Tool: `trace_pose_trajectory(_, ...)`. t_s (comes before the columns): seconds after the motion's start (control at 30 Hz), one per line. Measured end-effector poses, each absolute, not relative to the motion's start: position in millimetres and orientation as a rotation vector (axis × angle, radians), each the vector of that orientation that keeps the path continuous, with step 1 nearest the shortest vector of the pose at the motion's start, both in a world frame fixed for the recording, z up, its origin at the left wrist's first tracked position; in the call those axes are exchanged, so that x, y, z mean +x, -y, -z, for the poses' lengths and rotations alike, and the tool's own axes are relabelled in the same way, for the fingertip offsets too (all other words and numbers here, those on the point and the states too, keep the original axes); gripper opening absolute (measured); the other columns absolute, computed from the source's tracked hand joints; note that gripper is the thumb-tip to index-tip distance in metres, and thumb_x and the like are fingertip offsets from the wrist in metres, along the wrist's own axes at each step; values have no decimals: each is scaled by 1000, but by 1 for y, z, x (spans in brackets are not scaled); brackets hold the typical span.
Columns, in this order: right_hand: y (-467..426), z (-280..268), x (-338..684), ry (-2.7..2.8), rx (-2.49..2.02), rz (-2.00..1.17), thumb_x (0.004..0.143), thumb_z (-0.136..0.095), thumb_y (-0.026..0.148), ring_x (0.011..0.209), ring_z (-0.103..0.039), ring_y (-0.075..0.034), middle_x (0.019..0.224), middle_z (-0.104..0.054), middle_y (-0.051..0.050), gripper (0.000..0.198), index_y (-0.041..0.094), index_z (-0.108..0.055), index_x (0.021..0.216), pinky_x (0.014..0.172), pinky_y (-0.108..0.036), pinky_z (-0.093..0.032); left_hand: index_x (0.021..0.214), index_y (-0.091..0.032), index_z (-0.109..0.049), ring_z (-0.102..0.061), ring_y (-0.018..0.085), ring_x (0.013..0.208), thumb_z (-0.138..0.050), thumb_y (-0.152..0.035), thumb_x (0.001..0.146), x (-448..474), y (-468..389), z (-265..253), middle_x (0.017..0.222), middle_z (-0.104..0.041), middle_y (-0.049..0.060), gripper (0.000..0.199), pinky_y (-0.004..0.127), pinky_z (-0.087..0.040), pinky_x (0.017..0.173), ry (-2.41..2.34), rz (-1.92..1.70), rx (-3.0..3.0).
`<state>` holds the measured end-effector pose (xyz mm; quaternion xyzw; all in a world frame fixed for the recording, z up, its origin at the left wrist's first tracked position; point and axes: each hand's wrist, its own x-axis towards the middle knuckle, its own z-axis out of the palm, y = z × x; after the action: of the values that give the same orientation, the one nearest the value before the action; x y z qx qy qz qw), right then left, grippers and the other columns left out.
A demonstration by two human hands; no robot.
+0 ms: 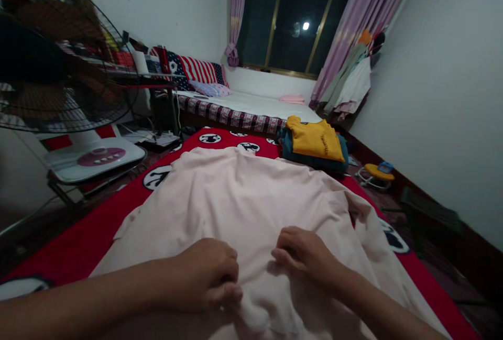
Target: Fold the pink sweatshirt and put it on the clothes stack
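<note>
Nearest the camera, the person's left hand (214, 280) and right hand (304, 253) come in from the lower corners, knuckles up and fingers curled, over a pale pink long-sleeved top (251, 198). Whether either grip pinches cloth or merely rests on it, I cannot tell; the undersides of the fingers are hidden.

The pink top lies spread across a red blanket (78, 240), directly below the hands. Its body appears laid out broadly flat, with no fold made in it yet; one sleeve drapes loosely at the right. Smoothing looks partial: soft creases run down the middle, and the cloth bunches between the hands. Beyond its far right edge, a mustard-yellow top (316, 138) with small dark lettering sits neatly folded on teal clothing (341, 161), so that pile looks finished, while the pink one remains to be dealt with.

Matte and softly draping, the pink fabric seems a midweight knit. The blanket looks plush, dotted with round white patches bearing dark figures. Farther back stand a bed (255, 101) with a smooth white sheet and, at left, a round wire-caged fan (58, 57).
</note>
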<state>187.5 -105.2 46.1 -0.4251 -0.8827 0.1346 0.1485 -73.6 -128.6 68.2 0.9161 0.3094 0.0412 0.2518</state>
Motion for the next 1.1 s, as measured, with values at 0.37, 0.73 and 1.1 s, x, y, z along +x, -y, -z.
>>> trace_pose_trajectory(0.37, 20, -9, 168, 2418, -1543, -30, 93, -44, 49, 142, -25, -34, 154, -32, -8, 53, 29, -41, 142, 108, -62, -23, 78, -11, -73, -61, 13, 63, -59, -20, 78, -16, -48, -95, 68, -70, 4, 17, 20, -45, 60, -1105, -532, 2258)
trace_pose_trajectory(0.73, 29, -9, 172, 2120, -1336, 18, 93, -47, 32, 120, -51, -27, 129, -56, -15, 31, 16, -57, 118, 103, -44, -41, 94, -9, -75, -68, 18, 75, -59, -12, 74, 16, -187, -71, 83, -74, 10, 26, 23, -51, 67, -1509, -718, 2193)
trace_pose_trajectory(1.1, 28, -2, 170, 2115, -1327, 108, 93, -48, 29, 118, -51, -28, 129, -52, -18, 32, 12, -52, 120, 99, -45, -45, 122, -15, -65, -63, 27, 106, -64, -18, 73, 17, -151, -36, 117, -68, 13, 49, 31, -47, 90, -1414, -461, 2537)
